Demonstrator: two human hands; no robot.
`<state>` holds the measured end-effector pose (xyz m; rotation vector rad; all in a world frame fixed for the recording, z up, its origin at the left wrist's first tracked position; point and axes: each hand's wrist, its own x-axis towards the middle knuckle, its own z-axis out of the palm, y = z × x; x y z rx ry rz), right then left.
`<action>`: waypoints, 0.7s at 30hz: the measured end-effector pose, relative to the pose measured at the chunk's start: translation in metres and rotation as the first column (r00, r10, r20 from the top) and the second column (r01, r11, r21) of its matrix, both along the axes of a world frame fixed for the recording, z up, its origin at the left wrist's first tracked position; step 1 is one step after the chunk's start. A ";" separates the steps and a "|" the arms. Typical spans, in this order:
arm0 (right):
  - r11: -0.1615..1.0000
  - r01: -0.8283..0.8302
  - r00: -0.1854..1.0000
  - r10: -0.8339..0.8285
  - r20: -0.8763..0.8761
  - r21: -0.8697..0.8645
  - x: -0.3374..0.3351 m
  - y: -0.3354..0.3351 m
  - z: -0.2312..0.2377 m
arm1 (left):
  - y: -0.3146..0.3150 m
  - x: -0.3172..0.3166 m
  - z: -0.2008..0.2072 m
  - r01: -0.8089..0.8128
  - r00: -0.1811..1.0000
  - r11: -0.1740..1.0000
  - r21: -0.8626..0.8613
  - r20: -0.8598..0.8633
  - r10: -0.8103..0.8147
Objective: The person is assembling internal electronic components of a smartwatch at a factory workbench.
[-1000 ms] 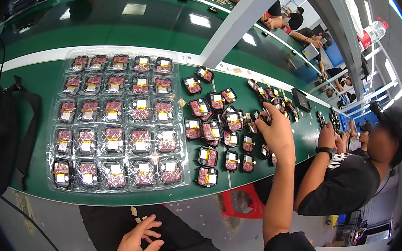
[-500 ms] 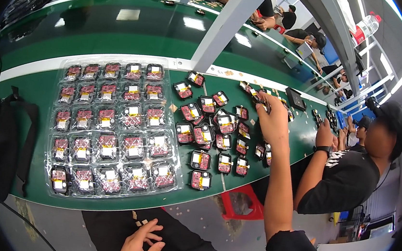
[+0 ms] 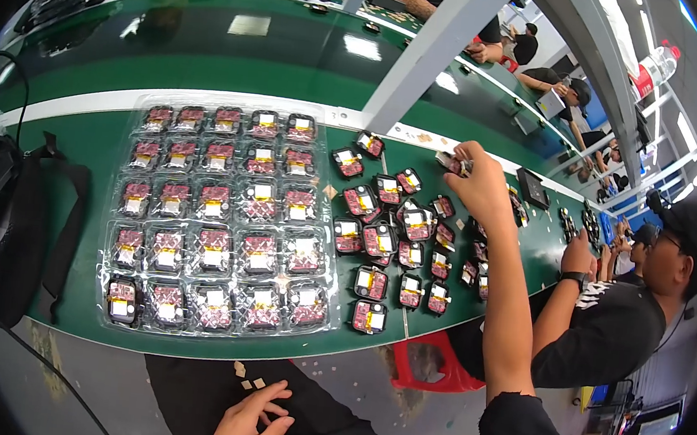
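Observation:
My right hand (image 3: 485,189) reaches over the far part of the green bench. Its thumb and fingers close on a small black-cased circuit module (image 3: 452,162), partly hidden by the hand. Similar loose modules with red boards, white labels and yellow tape lie scattered below and left of it, such as one module (image 3: 368,317) near the front edge. Left of these, a clear plastic tray (image 3: 335,300) holds rows of the same modules. My left hand (image 3: 249,426) hovers over my lap, fingers loosely bent and apart, with nothing in it.
A black bag with a strap (image 3: 67,224) lies at the bench's left end. A grey metal post (image 3: 431,58) rises behind the loose modules. A black open box (image 3: 533,189) sits farther right. A co-worker (image 3: 623,328) sits close on my right, beside a red stool (image 3: 427,361).
The whole scene has shifted rightward in the picture. Against the bench, my right hand has moved a little left, onto the module at its fingertips. My left hand stays over my lap.

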<state>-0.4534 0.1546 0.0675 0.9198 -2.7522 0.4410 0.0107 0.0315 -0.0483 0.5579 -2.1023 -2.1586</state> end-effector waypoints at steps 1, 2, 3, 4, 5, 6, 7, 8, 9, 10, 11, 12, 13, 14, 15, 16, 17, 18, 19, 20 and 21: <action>1.000 0.004 1.000 -0.004 -0.028 -0.016 0.013 -0.001 0.009 | -0.001 -0.002 0.002 -0.003 1.000 1.000 -0.003 0.003 0.003; 1.000 0.000 1.000 0.000 -0.021 -0.018 0.027 -0.003 0.013 | -0.002 -0.003 0.005 -0.003 1.000 1.000 0.001 -0.001 0.003; 0.991 -0.097 0.992 0.088 -0.092 -0.096 0.045 -0.004 0.018 | -0.003 -0.004 0.008 0.006 1.000 1.000 0.008 -0.004 -0.006; 0.964 -0.205 0.971 0.178 -0.160 -0.170 0.065 -0.008 0.018 | -0.004 -0.002 0.010 0.001 1.000 1.000 0.005 0.013 -0.001; 0.951 -0.218 0.976 0.208 -0.067 -0.221 0.093 -0.012 0.024 | -0.006 -0.002 0.013 0.006 1.000 1.000 0.013 -0.024 -0.006; 0.933 -0.233 0.968 0.251 0.030 -0.274 0.121 -0.018 0.028 | -0.007 -0.001 0.017 0.001 0.998 1.000 0.020 -0.055 0.000; 0.913 -0.312 0.941 0.334 0.045 -0.262 0.145 -0.019 0.029 | -0.009 -0.001 0.023 -0.008 0.998 0.999 0.046 -0.063 0.011; 0.884 -0.393 0.905 0.420 0.061 -0.253 0.165 -0.020 0.028 | -0.009 -0.001 0.025 -0.028 0.999 0.999 0.047 -0.043 0.030; 0.825 -0.497 0.847 0.529 0.054 -0.270 0.182 -0.019 0.029 | -0.009 -0.002 0.028 -0.042 0.992 0.997 0.067 -0.118 0.050; 0.745 -0.597 0.770 0.636 0.049 -0.297 0.197 -0.020 0.027 | -0.008 -0.002 0.031 -0.065 0.980 0.994 0.082 -0.182 0.079; 0.730 -0.609 0.734 0.667 0.127 -0.311 0.212 -0.018 0.024 | -0.007 -0.005 0.030 -0.094 0.968 0.993 0.076 -0.226 0.109; 0.710 -0.622 0.687 0.697 0.205 -0.330 0.226 -0.017 0.020 | -0.011 0.003 0.018 0.013 0.972 0.997 0.081 -0.236 0.007; 0.700 -0.614 0.647 0.711 0.275 -0.365 0.240 -0.016 0.020 | -0.009 0.000 0.025 -0.048 0.957 0.974 0.222 -0.268 0.108; 0.689 -0.604 0.601 0.724 0.338 -0.401 0.253 -0.016 0.016 | -0.006 -0.005 0.031 -0.103 0.933 0.930 0.354 -0.290 0.214; 0.664 -0.588 0.567 0.745 0.351 -0.461 0.266 -0.018 0.007 | -0.004 -0.005 0.034 -0.134 0.910 0.873 0.469 -0.290 0.295; 0.664 -0.580 0.540 0.747 0.387 -0.472 0.275 -0.018 0.000 | -0.003 -0.005 0.037 -0.150 0.882 0.804 0.575 -0.289 0.371; 0.648 -0.582 0.513 0.761 0.396 -0.491 0.281 -0.022 -0.008 | -0.008 -0.006 0.046 -0.102 0.882 0.751 0.652 -0.290 0.371; 0.634 -0.583 0.489 0.773 0.404 -0.508 0.287 -0.027 -0.015 | -0.011 -0.003 0.043 -0.131 0.882 0.747 0.651 -0.267 0.388; 0.625 -0.586 0.467 0.780 0.415 -0.516 0.293 -0.031 -0.021 | -0.013 -0.001 0.038 -0.100 0.886 0.784 0.612 -0.303 0.350; 0.638 -0.552 0.472 0.770 0.429 -0.537 0.298 -0.034 -0.026 | -0.015 -0.001 0.037 -0.065 0.889 0.818 0.571 -0.340 0.308; 0.652 -0.518 0.480 0.757 0.443 -0.554 0.303 -0.036 -0.031 | -0.018 0.004 0.045 -0.100 0.939 0.860 0.500 -0.238 0.247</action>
